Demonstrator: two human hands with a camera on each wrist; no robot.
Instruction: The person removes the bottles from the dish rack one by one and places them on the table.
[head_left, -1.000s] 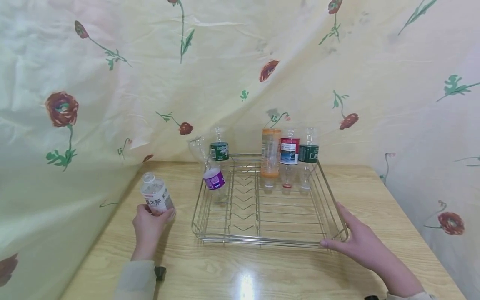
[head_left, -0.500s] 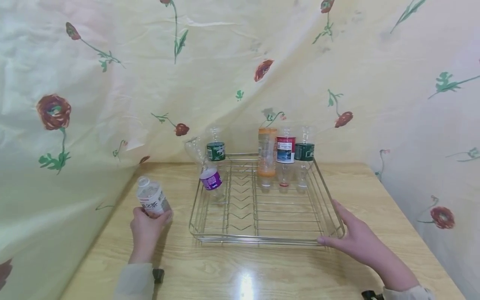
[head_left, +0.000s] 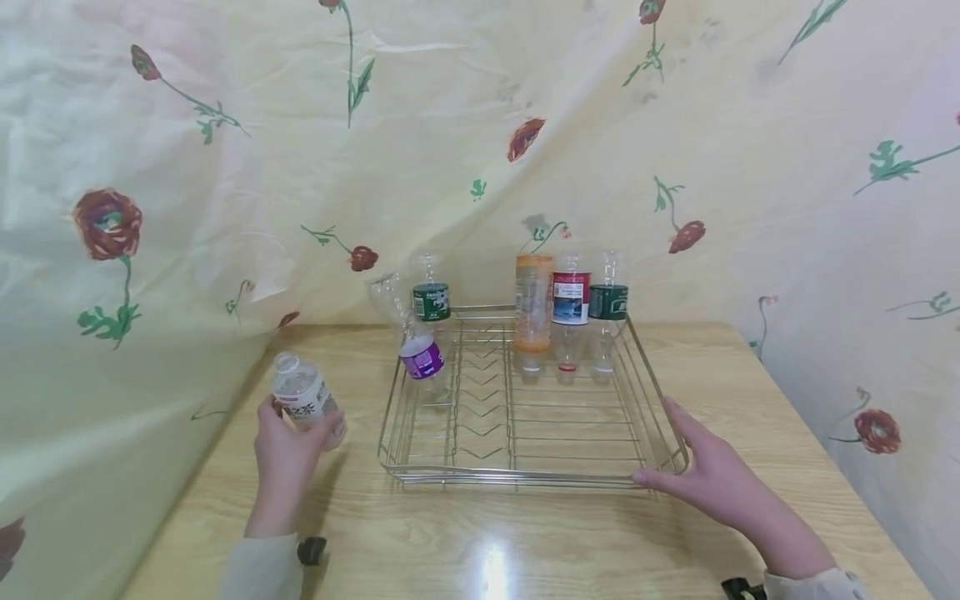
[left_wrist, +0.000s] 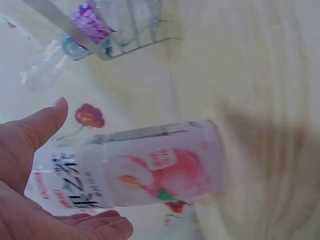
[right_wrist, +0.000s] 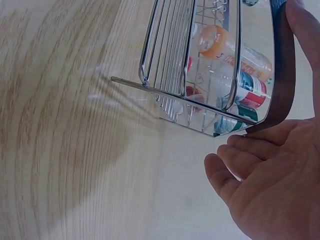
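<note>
On the left of the head view, my left hand [head_left: 285, 450] holds a clear plastic bottle [head_left: 303, 396] with a pale peach-pictured label, thumb on one side and fingers on the other. It tilts, with its uncapped neck toward the far left. The left wrist view shows the label [left_wrist: 160, 167] close up. My right hand [head_left: 712, 475] holds the front right corner of a wire dish rack [head_left: 525, 477], thumb at the front rim and forefinger along the side. In the right wrist view, the other fingers [right_wrist: 250, 155] lie loosely curled beneath the rack's edge.
Along the rack's back right stand an orange-tinted bottle [head_left: 533, 304], a red-labelled bottle [head_left: 571, 298] and a green-labelled bottle [head_left: 608, 302], necks down. At its left, a purple-labelled bottle [head_left: 422, 358] leans outward beside another green-labelled bottle [head_left: 431, 302]. A flowered cloth [head_left: 450, 167] hangs behind the table [head_left: 420, 542].
My left hand shifts slightly up and left along the bottle, exposing more of its base. The right hand stays at the rack corner; the head view has turned a little.
</note>
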